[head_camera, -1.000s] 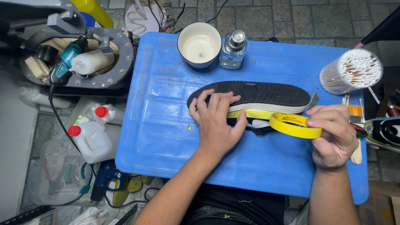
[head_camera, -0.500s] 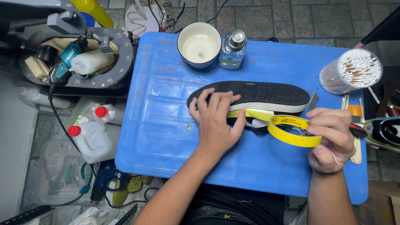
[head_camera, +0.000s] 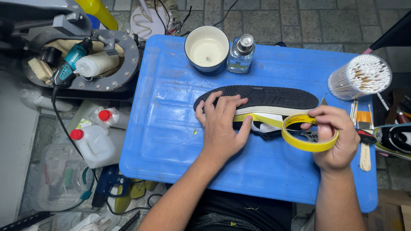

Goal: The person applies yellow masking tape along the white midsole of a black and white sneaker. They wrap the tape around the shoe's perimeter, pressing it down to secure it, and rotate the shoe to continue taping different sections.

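Shoe [head_camera: 261,107], lying on its side near the middle of the blue lid [head_camera: 171,141], black sole turned toward the far edge. Pressed flat at the toe end by the left hand [head_camera: 222,126], fingers spread, thumb pinning the start of a yellow tape strip against the side. Gripped by the right hand [head_camera: 336,139], just off the heel end: the yellow tape roll [head_camera: 309,132], fingers hooked through its ring. Compared with a second ago, drawn farther from the toe and tilted more upright, with a longer strip [head_camera: 257,119] stretched taut along the shoe. Likely means masking along the sole line well under way, toe portion stuck, heel portion not yet covered. Beyond the shoe: a white cup [head_camera: 206,49], a small glass bottle [head_camera: 241,53]. Right of the heel: a tub of cotton swabs [head_camera: 361,77].
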